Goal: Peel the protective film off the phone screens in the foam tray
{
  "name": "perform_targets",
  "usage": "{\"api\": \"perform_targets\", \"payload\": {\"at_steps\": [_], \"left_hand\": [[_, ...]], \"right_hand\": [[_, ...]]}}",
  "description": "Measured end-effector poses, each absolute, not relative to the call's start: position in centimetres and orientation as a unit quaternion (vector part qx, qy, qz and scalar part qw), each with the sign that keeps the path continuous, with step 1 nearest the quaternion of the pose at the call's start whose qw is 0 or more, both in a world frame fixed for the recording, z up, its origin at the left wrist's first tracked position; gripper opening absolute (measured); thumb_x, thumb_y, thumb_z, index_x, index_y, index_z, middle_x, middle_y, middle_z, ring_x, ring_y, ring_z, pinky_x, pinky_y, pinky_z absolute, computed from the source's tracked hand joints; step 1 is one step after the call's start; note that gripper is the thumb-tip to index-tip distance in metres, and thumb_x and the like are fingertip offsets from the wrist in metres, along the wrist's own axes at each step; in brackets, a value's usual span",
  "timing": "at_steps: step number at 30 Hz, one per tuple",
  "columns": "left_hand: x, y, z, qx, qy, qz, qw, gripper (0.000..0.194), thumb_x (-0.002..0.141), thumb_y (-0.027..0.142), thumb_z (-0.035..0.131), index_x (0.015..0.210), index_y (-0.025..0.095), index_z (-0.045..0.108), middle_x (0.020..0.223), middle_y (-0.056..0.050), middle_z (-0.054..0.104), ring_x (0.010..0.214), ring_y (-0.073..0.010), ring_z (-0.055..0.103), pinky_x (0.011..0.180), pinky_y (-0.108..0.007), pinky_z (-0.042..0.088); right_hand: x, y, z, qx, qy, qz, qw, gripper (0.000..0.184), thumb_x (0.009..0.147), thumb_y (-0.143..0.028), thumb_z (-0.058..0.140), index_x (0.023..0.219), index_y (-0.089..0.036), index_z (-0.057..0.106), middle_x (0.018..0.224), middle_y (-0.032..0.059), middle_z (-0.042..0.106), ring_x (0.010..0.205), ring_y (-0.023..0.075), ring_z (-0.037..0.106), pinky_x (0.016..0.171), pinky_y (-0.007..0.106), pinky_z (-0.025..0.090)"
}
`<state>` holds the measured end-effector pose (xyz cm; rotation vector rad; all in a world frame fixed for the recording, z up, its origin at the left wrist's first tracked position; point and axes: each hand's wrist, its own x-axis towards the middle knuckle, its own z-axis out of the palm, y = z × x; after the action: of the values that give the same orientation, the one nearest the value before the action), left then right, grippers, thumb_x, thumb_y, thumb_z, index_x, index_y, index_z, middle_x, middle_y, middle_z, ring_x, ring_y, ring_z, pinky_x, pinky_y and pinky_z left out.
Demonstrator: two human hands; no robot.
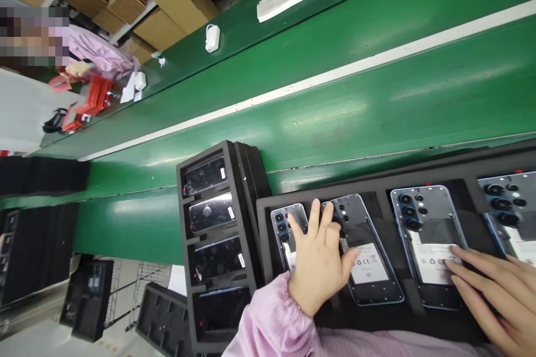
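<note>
A black foam tray (377,186) lies in front of me with several phone backs in its slots, camera lenses up. My left hand (320,259) rests open, fingers spread, over the leftmost phone back (283,223) and the second phone back (371,267). My right hand (496,290) lies flat, fingers stretched, with its fingertips on the label of the third phone back (422,228). A fourth phone back (508,209) sits at the right edge. Neither hand grips anything.
A second black foam tray (182,200) with dark screen panels (209,212) stands left of mine. Beyond runs a green conveyor belt (355,105) with a white stripe. Empty black trays (163,318) sit lower left. Another person in a pink sleeve (96,52) works far left by red parts (94,94).
</note>
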<state>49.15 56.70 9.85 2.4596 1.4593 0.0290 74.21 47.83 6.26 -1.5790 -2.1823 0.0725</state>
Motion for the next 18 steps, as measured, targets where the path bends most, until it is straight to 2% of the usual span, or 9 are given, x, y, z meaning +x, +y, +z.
{"api": "perform_targets", "payload": {"at_steps": [3,6,8,10,13,15,18], "left_hand": [[49.9,57.0,9.8,0.837,0.536,0.036,0.108,0.013,0.086,0.027,0.044,0.085,0.016,0.050,0.127,-0.018,0.053,0.126,-0.0416,0.038,0.088,-0.080,0.023],[51.1,56.4,10.0,0.855,0.504,0.083,0.090,0.013,0.087,0.024,0.042,0.081,0.017,0.050,0.121,-0.015,0.058,0.126,-0.0357,0.040,0.101,-0.073,0.008],[52.2,55.8,10.1,0.894,0.421,0.102,0.115,0.017,0.088,0.030,0.042,0.083,0.018,0.053,0.120,-0.009,0.060,0.129,-0.0287,0.038,0.110,-0.060,-0.005],[53.3,55.2,10.0,0.925,0.339,0.100,0.140,0.025,0.088,0.040,0.042,0.088,0.019,0.055,0.123,-0.004,0.059,0.131,-0.0246,0.035,0.113,-0.049,-0.013],[54.9,54.8,9.5,0.938,0.311,0.078,0.132,0.038,0.087,0.052,0.041,0.097,0.019,0.057,0.128,-0.004,0.055,0.131,-0.0256,0.034,0.111,-0.046,-0.018],[55.6,54.7,9.2,0.935,0.328,0.060,0.119,0.042,0.087,0.053,0.039,0.102,0.017,0.056,0.130,-0.005,0.054,0.131,-0.0277,0.034,0.112,-0.051,-0.015],[56.4,54.8,9.0,0.921,0.366,0.043,0.125,0.043,0.089,0.052,0.035,0.105,0.015,0.054,0.131,-0.008,0.052,0.131,-0.0326,0.034,0.108,-0.065,0.011]], "right_hand": [[73.8,48.7,7.1,-0.556,-0.795,0.015,0.241,0.025,0.092,-0.031,0.036,0.089,-0.020,0.058,0.086,0.0090,0.066,0.073,0.0250,0.058,0.073,0.041,0.037],[73.6,49.0,7.7,-0.555,-0.790,0.018,0.260,0.022,0.092,-0.026,0.039,0.089,-0.018,0.059,0.086,0.0088,0.066,0.077,0.0242,0.058,0.077,0.041,0.036],[73.7,48.8,7.7,-0.559,-0.783,0.034,0.270,0.020,0.092,-0.023,0.040,0.091,-0.018,0.059,0.089,0.0066,0.067,0.081,0.0235,0.059,0.081,0.041,0.035],[73.8,48.5,7.5,-0.563,-0.776,0.052,0.279,0.019,0.091,-0.022,0.041,0.093,-0.020,0.060,0.091,0.0039,0.067,0.084,0.0223,0.059,0.084,0.040,0.035],[74.1,48.0,7.2,-0.557,-0.773,0.069,0.295,0.018,0.090,-0.022,0.043,0.093,-0.020,0.060,0.093,0.0023,0.067,0.087,0.0211,0.060,0.089,0.040,0.034],[74.4,47.8,7.0,-0.545,-0.776,0.081,0.306,0.017,0.089,-0.021,0.044,0.094,-0.020,0.060,0.095,0.0026,0.067,0.090,0.0210,0.060,0.092,0.040,0.032],[74.8,47.7,6.9,-0.529,-0.779,0.099,0.322,0.016,0.089,-0.021,0.046,0.095,-0.019,0.060,0.095,0.0033,0.067,0.094,0.0213,0.059,0.095,0.040,0.031]]}}
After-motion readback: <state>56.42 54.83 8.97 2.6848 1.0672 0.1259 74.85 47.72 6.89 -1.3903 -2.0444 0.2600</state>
